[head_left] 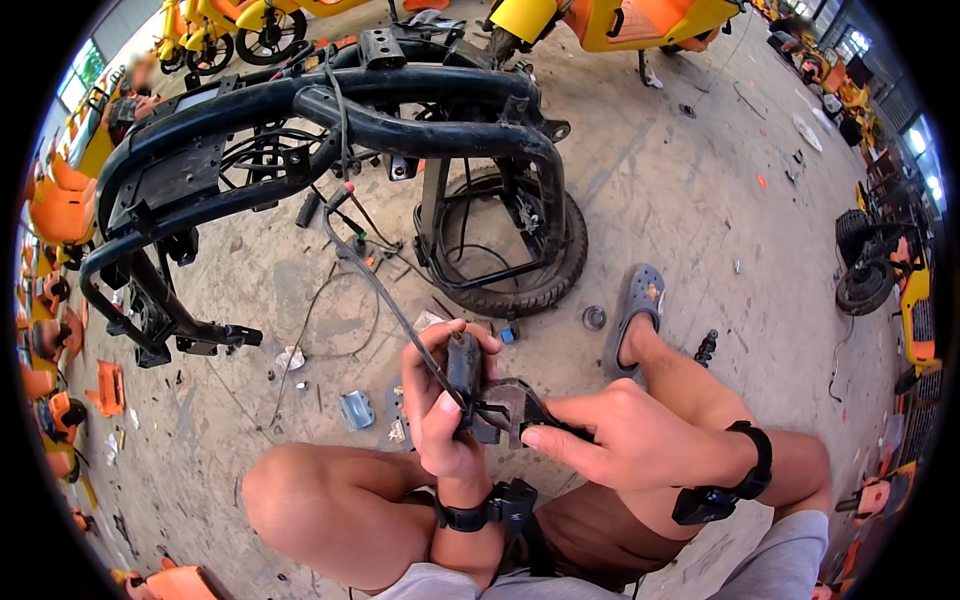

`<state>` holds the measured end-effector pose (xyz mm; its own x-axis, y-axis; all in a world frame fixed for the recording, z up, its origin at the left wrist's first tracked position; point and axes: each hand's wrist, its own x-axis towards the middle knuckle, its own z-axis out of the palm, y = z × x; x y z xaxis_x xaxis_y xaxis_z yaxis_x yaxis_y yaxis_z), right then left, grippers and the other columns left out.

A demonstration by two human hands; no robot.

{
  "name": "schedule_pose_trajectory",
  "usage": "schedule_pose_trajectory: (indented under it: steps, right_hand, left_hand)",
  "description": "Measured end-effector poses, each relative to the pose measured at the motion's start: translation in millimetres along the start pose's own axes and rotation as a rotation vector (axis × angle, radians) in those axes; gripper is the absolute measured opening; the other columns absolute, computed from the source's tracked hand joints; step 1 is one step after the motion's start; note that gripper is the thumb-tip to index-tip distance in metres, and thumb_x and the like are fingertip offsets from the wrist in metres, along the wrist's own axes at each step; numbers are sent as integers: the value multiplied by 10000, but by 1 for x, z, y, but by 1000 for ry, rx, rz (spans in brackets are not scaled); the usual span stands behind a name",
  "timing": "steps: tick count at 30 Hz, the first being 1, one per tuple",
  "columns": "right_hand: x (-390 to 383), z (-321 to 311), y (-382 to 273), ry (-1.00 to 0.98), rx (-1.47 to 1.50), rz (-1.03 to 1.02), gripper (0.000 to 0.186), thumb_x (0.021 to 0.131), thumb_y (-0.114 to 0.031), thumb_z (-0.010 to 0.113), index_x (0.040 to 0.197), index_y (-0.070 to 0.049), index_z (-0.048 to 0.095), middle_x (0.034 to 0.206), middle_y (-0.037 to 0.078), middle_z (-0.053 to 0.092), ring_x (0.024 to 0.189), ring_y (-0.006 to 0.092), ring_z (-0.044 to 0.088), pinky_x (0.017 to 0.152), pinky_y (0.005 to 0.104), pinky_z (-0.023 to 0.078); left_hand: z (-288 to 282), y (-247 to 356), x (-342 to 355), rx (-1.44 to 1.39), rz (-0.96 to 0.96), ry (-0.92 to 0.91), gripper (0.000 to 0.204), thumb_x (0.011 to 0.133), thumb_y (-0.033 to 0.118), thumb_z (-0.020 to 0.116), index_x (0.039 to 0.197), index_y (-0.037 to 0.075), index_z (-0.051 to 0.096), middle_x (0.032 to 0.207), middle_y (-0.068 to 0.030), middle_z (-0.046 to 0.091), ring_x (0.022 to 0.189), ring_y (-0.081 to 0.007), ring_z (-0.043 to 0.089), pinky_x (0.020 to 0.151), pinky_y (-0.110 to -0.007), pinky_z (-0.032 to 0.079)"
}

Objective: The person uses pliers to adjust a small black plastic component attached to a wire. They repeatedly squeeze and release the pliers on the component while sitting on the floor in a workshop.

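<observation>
Head view: the left hand (440, 428) has its grip wrapped around a black block (463, 365), held above the floor (700, 240) in front of the lap. A dark cable (372, 282) runs from the block up to the bare black vehicle frame (440, 135). The right hand (640, 435) is clamped on the handles of what look like dark pliers (520, 405), their head just beside the block's lower end, where thin dark leads (490, 406) show. Whether the tool's jaws are apart or together on a lead, I cannot tell. The step in hand seems to be working those leads with the tool — fine, close work. By my judgement, the next move calls for a steady block and a small, controlled squeeze — with the left thumb clear of the jaws.
</observation>
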<state>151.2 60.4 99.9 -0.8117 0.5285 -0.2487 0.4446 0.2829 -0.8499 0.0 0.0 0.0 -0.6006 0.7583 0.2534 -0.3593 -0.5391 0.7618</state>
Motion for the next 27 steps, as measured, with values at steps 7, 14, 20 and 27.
schedule_pose_trajectory:
  steps: [7, 14, 20, 27]
  right_hand:
    - [2, -2, -5, -45, 11, 65, 411, 952, -313, 590, 720, 26, 586, 563, 217, 529, 494, 398, 519, 471, 441, 393]
    - [2, 1, -2, -3, 41, 23, 370, 940, -282, 589, 735, 26, 581, 576, 226, 534, 518, 418, 535, 488, 453, 405]
    - [2, 3, 2, 21, -18, -18, 361, 941, -281, 588, 746, 23, 587, 596, 234, 550, 548, 435, 548, 499, 471, 413]
    - [1, 2, 0, -3, 20, 26, 405, 961, -314, 575, 730, 19, 582, 591, 230, 547, 550, 430, 549, 499, 465, 412]
  left_hand:
    - [1, 5, 2, 14, 20, -11, 603, 819, 354, 548, 1284, -15, 448, 996, -237, 559, 743, -217, 521, 617, -283, 446]
    - [1, 1, 2, -51, -13, 0, 596, 818, 343, 544, 1285, -14, 449, 999, -243, 558, 747, -222, 522, 629, -288, 454]
    - [-1, -1, 2, -37, -5, -13, 595, 815, 339, 549, 1279, -20, 451, 1001, -244, 558, 751, -225, 522, 634, -295, 454]
    - [0, 0, 1, -29, 3, -6, 603, 815, 340, 551, 1281, -29, 452, 1007, -248, 562, 746, -226, 531, 632, -294, 453]
